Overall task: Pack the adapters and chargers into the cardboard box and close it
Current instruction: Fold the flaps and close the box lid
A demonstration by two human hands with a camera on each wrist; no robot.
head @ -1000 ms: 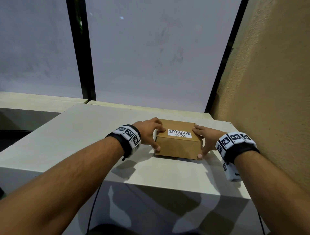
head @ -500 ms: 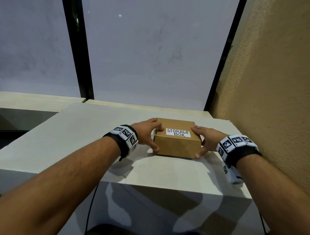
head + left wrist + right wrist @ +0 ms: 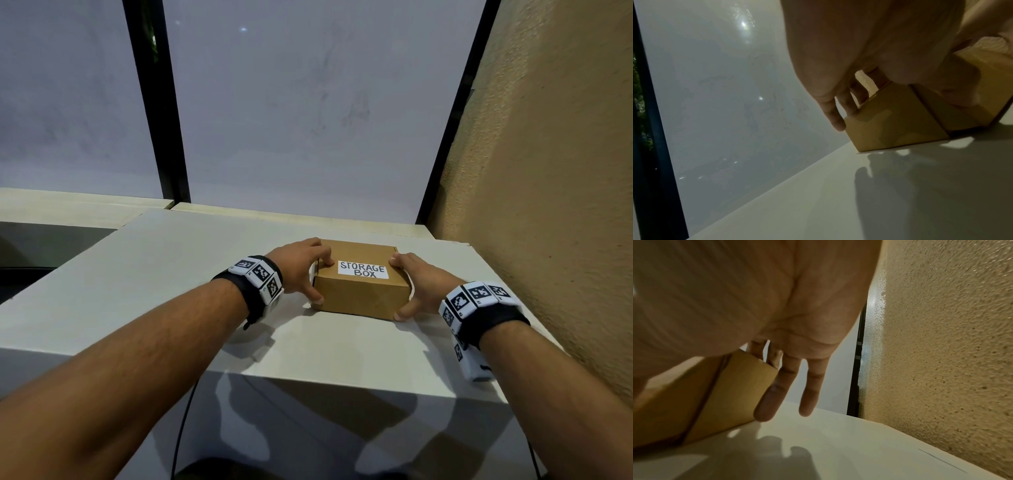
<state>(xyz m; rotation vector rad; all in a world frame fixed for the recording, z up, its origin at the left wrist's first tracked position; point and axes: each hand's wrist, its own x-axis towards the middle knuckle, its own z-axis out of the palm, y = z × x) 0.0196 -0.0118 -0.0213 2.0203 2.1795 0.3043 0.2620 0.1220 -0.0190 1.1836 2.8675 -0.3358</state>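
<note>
A shut brown cardboard box [image 3: 361, 294] with a white "STORAGE BOX" label stands on the white table [image 3: 171, 274]. My left hand [image 3: 317, 279] grips its left side, fingers over the top edge and thumb at the front corner. My right hand [image 3: 411, 287] grips the right side the same way. In the left wrist view my fingers [image 3: 834, 116] curl over the box [image 3: 890, 123]. In the right wrist view two fingers [image 3: 768, 399] hang down beside the box [image 3: 731, 394]. No adapters or chargers are in sight.
A rough tan wall [image 3: 548, 171] rises close on the right of the table. Frosted window panels [image 3: 308, 120] with black frames stand behind it. A black cable [image 3: 181, 428] hangs below the table's front edge. Bare tabletop lies to the left of the box.
</note>
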